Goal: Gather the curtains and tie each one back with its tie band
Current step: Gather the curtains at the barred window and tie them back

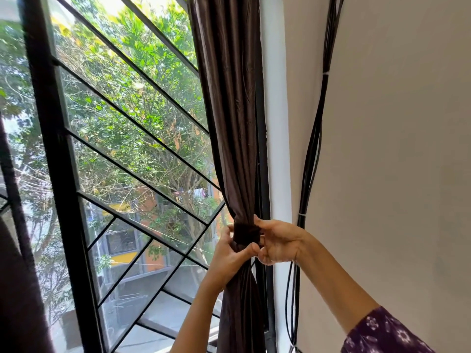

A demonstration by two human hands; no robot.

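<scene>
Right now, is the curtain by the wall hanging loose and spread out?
No, the curtain is bunched into a narrow bundle with a band wrapped around it.

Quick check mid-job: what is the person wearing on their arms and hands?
The right arm has a purple fabric sleeve with a white floral print on its upper part. The left arm shows no sleeve in view. The left hand and right hand wear no gloves.

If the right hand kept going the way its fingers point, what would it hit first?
The band round the curtain: the right hand points leftward at it, and its fingers seem to pinch it. Depth beyond is unclear.
</scene>
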